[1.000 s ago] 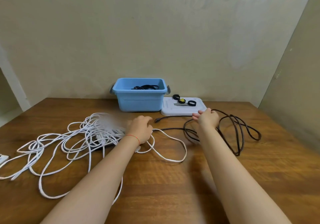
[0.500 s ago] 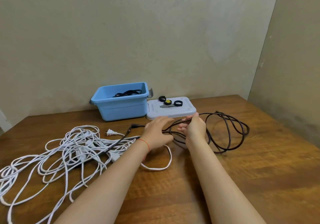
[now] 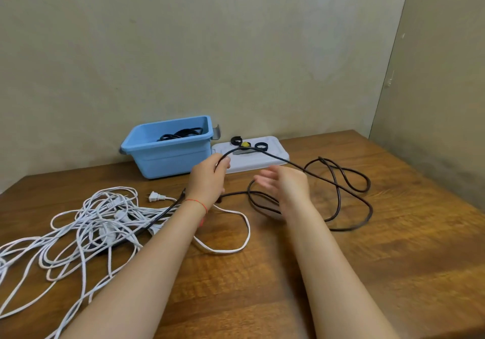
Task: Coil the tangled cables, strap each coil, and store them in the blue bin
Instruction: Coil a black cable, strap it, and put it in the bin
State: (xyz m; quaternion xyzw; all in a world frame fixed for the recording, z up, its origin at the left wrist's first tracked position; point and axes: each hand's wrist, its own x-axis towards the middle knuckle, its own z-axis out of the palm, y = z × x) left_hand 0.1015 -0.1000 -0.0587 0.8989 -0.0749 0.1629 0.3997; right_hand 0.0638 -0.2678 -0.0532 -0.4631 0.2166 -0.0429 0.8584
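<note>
From the head camera I see my left hand (image 3: 210,178) pinching the black cable (image 3: 338,194), lifting a span of it above the wooden table (image 3: 393,260). My right hand (image 3: 284,185) hovers beside it, fingers spread and slightly blurred, holding nothing. The white cable tangle (image 3: 86,223) lies at left. The blue bin (image 3: 170,152) sits by the wall with a coiled black cable (image 3: 181,133) inside, just beside its white lid (image 3: 273,154) carrying straps (image 3: 261,146).
</note>
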